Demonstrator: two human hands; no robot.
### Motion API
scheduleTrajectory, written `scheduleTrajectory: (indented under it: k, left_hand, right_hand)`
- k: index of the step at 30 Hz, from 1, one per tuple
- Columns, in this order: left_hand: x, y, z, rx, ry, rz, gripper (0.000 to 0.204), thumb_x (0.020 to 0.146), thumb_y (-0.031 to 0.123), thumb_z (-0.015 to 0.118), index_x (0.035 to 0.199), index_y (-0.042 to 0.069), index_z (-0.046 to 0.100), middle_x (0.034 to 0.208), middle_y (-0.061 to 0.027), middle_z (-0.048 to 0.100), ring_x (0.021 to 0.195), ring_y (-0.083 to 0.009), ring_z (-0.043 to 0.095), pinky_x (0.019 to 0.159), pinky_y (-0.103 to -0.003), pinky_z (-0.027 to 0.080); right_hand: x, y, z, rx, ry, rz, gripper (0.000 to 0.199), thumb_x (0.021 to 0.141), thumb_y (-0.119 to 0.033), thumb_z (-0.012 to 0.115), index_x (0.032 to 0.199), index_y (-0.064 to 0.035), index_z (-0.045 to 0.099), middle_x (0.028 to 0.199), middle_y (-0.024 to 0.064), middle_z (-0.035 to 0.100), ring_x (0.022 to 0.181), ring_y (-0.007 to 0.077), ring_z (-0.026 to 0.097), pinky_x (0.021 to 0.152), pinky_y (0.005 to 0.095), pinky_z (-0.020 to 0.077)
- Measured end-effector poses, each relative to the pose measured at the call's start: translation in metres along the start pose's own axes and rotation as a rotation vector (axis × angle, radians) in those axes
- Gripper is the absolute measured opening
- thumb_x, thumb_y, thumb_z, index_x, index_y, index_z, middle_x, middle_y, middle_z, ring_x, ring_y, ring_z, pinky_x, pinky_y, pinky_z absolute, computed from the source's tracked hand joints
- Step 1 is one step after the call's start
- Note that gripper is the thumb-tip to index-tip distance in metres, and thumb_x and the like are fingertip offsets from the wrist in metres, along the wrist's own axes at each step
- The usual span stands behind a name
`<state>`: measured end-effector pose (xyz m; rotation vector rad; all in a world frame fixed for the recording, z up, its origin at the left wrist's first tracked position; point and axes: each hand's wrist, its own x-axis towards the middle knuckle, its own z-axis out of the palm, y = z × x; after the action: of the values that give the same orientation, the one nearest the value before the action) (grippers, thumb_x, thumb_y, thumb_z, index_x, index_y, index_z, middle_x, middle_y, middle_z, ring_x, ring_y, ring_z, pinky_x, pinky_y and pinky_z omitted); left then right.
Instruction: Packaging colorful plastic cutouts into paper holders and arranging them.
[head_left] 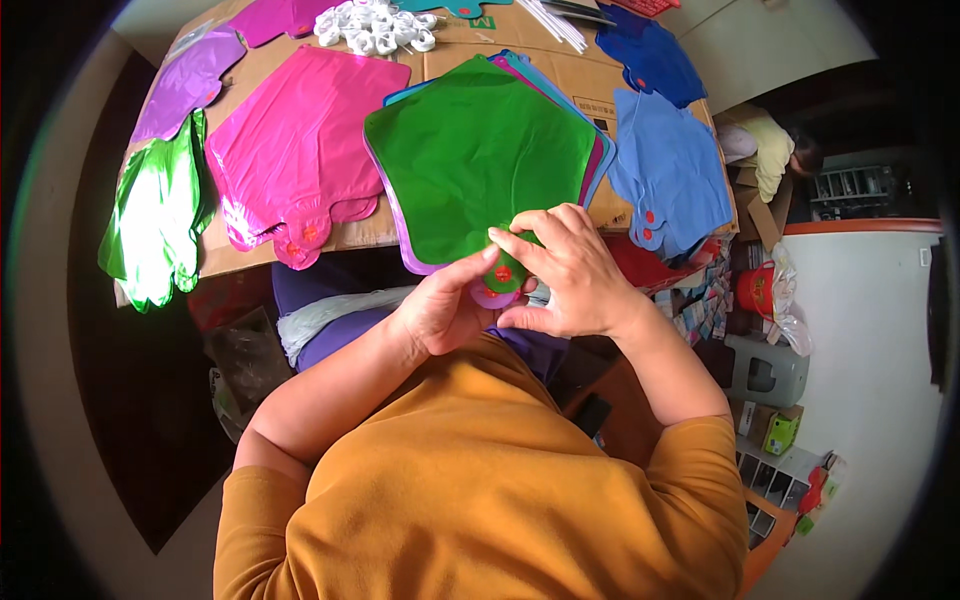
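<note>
A stack of flat, star-shaped foil balloons (480, 150) with a green one on top lies at the table's near edge. Purple, magenta and blue layers show under the green. Its tab, marked with a red spot, hangs over the edge toward me. My left hand (445, 305) grips this tab from the left, thumb on top and fingers beneath. From the right, my right hand (575, 270) is closed at the same tab, its index finger and thumb bent around it. The fingertips of both hands nearly meet, and some are hidden under the layers.
Pink (300, 140), light blue (670, 170), shiny green (155, 220), lilac (190, 85) and dark blue (650, 55) foil pieces lie around the cardboard-covered table. White ribbon rolls (375, 28) and white sticks (555, 22) sit at the back. Another person (765, 150) bends over at the right.
</note>
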<state>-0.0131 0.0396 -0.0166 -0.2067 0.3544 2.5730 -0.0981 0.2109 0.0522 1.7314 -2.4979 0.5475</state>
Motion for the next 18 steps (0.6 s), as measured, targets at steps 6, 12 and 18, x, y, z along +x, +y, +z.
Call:
scheduleTrajectory:
  k: [6,12,18]
  left_hand:
    - [0.001,-0.001,0.008,0.021,0.274,0.017,0.019,0.094,0.01,0.056,0.111,-0.001,0.054,0.106,-0.0145,0.063,0.099,-0.0243,0.062,0.087,-0.041,0.053]
    - [-0.015,0.006,0.009,-0.068,0.123,-0.14,0.016,0.089,-0.001,0.052,0.103,-0.008,0.054,0.104,-0.0196,0.062,0.099,-0.0288,0.064,0.093,-0.043,0.053]
    - [-0.009,0.004,0.007,0.091,0.18,-0.169,0.034,0.086,-0.004,0.05,0.12,-0.004,0.049,0.108,-0.0191,0.06,0.098,-0.0295,0.062,0.09,-0.046,0.052]
  right_hand:
    - [-0.021,0.024,-0.004,0.35,0.392,0.395,0.023,0.082,-0.023,0.074,0.089,-0.0022,0.069,0.083,0.0085,0.065,0.079,0.0224,0.063,0.074,0.0333,0.0487]
    - [-0.057,0.057,-0.016,1.231,0.318,1.067,0.033,0.093,-0.033,0.064,0.106,-0.0027,0.062,0.094,0.0078,0.067,0.083,0.014,0.063,0.078,0.0293,0.0494]
    - [-0.023,0.063,-0.025,1.655,0.37,0.88,0.033,0.092,-0.007,0.06,0.124,-0.0006,0.057,0.119,0.0105,0.064,0.111,0.0204,0.06,0.097,0.0377,0.046]
